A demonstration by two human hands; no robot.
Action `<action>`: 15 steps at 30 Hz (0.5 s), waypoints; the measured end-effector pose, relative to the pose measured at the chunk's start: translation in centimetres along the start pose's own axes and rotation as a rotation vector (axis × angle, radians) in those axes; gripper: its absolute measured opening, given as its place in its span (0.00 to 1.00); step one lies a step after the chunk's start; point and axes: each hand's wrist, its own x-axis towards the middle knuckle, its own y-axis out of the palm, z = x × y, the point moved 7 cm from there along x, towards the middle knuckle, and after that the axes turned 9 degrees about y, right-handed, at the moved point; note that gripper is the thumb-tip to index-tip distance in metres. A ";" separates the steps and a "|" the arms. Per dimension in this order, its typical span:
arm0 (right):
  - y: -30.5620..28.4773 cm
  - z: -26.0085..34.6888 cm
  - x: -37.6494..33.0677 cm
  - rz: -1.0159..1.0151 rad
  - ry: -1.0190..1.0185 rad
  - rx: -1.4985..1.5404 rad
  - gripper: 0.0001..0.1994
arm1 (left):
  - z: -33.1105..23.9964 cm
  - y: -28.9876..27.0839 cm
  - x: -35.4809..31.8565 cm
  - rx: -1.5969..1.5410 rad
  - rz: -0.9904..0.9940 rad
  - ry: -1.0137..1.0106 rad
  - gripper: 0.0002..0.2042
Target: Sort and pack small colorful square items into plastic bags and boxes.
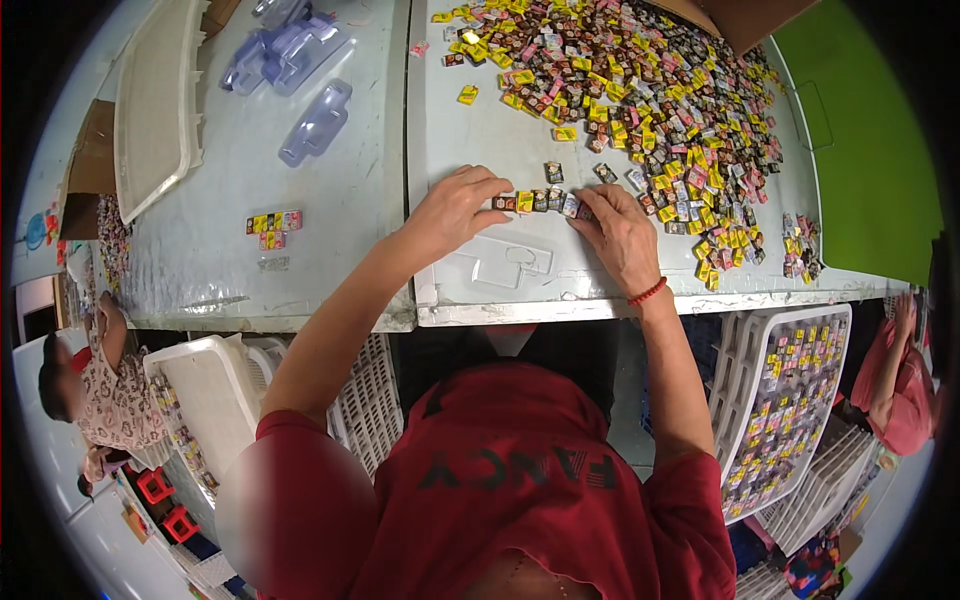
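Observation:
A short row of tiny printed packets (540, 201), black, yellow and pale, lies on the white tabletop between my hands. My left hand (455, 212) grips the left end of this row between thumb and fingers. At its right end, the thumb and fingers of my right hand (622, 232) close on the last packets. Just in front of me, below the row, a clear plastic blister tray (498, 262) lies on the table. A dark loose packet (554, 172) sits beyond the row, with another dark packet (605, 173) close to my right fingers.
A big heap of mixed packets (640, 100) spreads over the far right. Clear blister trays (285, 55) are stacked far left, near a white plastic tray (160, 110). A small packet group (272, 228) lies left. A filled crate (785, 400) stands right. Other people are at both sides.

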 end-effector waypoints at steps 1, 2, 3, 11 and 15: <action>0.0 0.0 0.0 0.002 0.002 0.006 0.17 | 0.1 0.2 -0.1 0.002 -0.002 0.001 0.15; 0.0 0.0 0.0 -0.002 -0.001 0.006 0.17 | 0.4 0.3 0.0 -0.002 0.010 -0.026 0.15; 0.0 -0.1 -0.1 -0.006 0.005 0.011 0.17 | 0.6 0.4 0.0 -0.006 0.022 -0.054 0.14; -0.2 0.0 -0.2 -0.031 -0.010 0.005 0.17 | 1.1 -0.2 0.0 -0.132 0.029 -0.338 0.18; -0.5 0.6 -0.2 -0.035 -0.033 -0.001 0.19 | 2.2 0.8 0.2 -0.297 0.133 -0.453 0.20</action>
